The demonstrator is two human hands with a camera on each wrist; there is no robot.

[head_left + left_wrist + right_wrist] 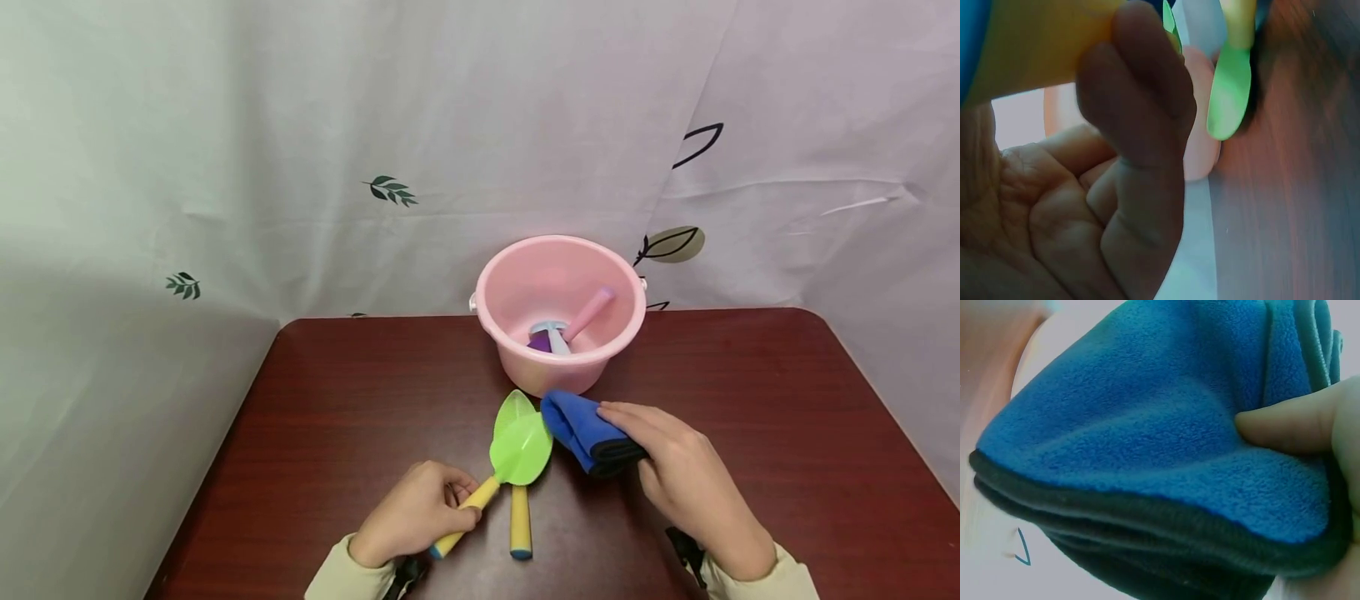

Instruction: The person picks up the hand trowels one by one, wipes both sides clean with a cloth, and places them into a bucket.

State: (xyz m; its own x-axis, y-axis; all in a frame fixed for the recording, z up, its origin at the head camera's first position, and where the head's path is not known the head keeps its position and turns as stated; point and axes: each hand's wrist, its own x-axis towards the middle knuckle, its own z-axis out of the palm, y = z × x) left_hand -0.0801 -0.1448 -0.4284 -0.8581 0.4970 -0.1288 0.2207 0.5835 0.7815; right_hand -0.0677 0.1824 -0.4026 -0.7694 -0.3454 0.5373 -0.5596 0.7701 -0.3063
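Observation:
My left hand (423,510) pinches the yellow handle of a green toy trowel (525,448), whose blade is raised off the table. Close up in the left wrist view, thumb and fingers (1147,81) hold that yellow handle (1035,50). Beneath it a second green trowel (521,521) lies on the table, its blade partly covered by the first. In my right hand (686,467) is a folded blue cloth (581,425) with black edging, just right of the blades. The right wrist view shows the thumb pressed into the folded cloth (1147,437).
Behind the trowels, a pink bucket (517,362) stands near the table's back edge. Inside it are a pink-handled tool (588,315), a pale blue piece (557,337) and something purple (539,341). The dark red table (360,400) meets a white patterned curtain (450,125) around it.

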